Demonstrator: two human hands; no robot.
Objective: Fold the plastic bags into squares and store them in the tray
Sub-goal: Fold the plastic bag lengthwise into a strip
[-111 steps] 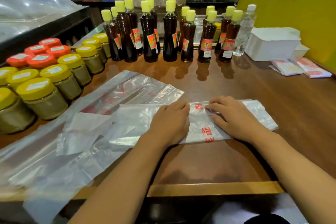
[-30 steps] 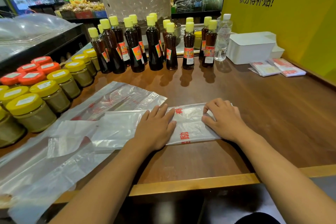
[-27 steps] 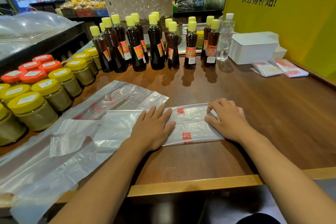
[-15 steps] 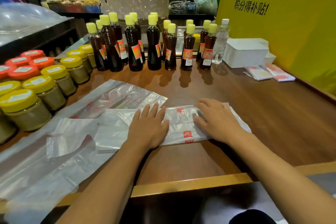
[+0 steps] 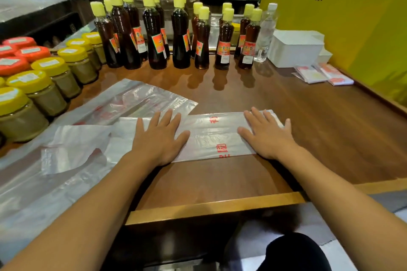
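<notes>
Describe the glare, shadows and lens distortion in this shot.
Head view: overhead light glares off the wooden counter near the dark bottles, which cast short shadows toward the camera; the plastic bag under the left hand and right hand shines; wide-angle bending splays the bottles outward.

Your table (image 5: 286,116) is glossy brown wood that mirrors the bottles (image 5: 180,35). The plastic bag (image 5: 215,136) is thin, translucent, shiny film with red print. The white tray (image 5: 295,50) looks like matt plastic.
</notes>
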